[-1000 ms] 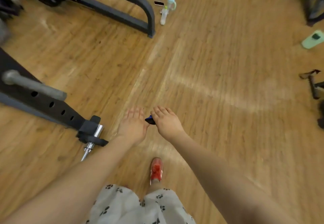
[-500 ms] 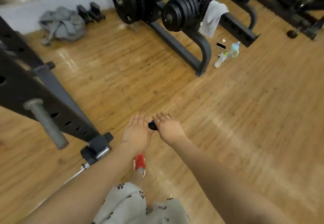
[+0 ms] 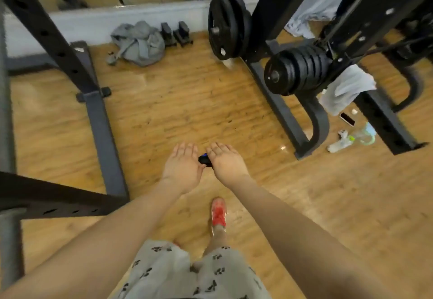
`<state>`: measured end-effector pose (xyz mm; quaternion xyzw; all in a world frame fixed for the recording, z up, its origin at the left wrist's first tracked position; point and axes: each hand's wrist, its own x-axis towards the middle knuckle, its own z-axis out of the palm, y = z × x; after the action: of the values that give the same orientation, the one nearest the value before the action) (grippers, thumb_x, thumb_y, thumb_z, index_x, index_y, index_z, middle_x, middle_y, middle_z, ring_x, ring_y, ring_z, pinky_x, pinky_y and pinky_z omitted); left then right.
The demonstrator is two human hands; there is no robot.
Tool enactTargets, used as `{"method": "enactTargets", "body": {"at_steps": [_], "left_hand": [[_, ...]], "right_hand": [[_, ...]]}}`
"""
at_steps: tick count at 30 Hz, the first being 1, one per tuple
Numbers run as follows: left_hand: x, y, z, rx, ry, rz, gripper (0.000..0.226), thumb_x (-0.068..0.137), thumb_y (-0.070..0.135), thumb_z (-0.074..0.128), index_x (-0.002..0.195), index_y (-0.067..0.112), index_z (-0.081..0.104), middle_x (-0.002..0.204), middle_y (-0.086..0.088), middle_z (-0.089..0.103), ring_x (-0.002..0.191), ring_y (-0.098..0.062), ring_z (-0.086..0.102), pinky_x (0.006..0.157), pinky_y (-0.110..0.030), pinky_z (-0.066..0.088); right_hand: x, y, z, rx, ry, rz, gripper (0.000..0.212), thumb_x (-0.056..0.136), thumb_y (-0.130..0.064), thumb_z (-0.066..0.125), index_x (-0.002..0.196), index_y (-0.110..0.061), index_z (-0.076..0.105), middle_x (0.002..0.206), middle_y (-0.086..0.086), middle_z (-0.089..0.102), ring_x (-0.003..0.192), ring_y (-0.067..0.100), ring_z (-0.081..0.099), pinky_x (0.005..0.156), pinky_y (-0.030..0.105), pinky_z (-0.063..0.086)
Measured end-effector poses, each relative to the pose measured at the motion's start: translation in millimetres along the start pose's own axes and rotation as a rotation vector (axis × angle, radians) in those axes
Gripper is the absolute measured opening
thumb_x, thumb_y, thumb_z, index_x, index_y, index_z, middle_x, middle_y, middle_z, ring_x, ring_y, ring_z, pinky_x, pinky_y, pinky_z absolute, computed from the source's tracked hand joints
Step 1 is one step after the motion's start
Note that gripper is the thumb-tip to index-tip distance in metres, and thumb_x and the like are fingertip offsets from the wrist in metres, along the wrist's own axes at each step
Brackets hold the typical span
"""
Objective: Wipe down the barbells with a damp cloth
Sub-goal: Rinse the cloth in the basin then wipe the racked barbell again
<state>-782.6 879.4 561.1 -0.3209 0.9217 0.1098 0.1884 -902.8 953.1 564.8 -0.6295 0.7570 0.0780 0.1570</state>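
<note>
View has swung up; both hands (image 3: 181, 170) perhaps pinch a dark object (image 3: 204, 159).

Above a wooden floor (image 3: 187, 111), the left hand (image 3: 181, 167) and right hand (image 3: 225, 160) stretch forward with fingers straight, a small dark blue-edged object (image 3: 204, 159) between them, black weight plates (image 3: 297, 70) on a rack ahead-right.

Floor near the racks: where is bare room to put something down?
Bare wood floor lies between the left rack's base rail and the right rack's foot. Crowded: by the wall, the grey cloth bundle; at right, the phone and bottles.
</note>
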Motion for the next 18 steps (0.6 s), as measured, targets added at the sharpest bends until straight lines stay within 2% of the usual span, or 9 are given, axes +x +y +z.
{"method": "enactTargets", "body": {"at_steps": [4,9,18], "left_hand": [[65.9,-7.4,-35.3,-0.056,-0.002,-0.143,0.067,0.103,0.044,0.019,0.152,0.002,0.002,0.16,-0.015,0.0,0.148,-0.027,-0.005,0.12,-0.038,-0.002],[144.0,-28.8,-82.9,-0.127,0.049,-0.263,0.066,0.103,0.044,0.017,0.152,0.002,0.002,0.16,-0.015,-0.002,0.148,-0.027,-0.004,0.118,-0.036,-0.003],[295.4,-135.4,-142.7,-0.151,0.042,-0.39,0.068,0.103,0.045,0.019,0.152,0.001,0.002,0.16,-0.015,0.001,0.148,-0.026,-0.003,0.118,-0.036,-0.004]], "right_hand": [[79.4,49.8,-29.3,-0.036,0.007,-0.126,0.048,0.102,-0.015,0.029,0.149,-0.008,0.023,0.157,0.01,0.019,0.145,0.022,0.013,0.115,0.034,0.008],[180.7,87.0,-73.2,-0.094,-0.007,-0.252,0.048,0.102,-0.016,0.032,0.148,-0.008,0.026,0.157,0.01,0.019,0.145,0.021,0.012,0.115,0.034,0.007],[385.6,110.5,-134.9,-0.128,-0.034,-0.335,0.049,0.102,-0.018,0.03,0.15,-0.009,0.022,0.158,0.008,0.016,0.146,0.021,0.01,0.115,0.033,0.005]]}}
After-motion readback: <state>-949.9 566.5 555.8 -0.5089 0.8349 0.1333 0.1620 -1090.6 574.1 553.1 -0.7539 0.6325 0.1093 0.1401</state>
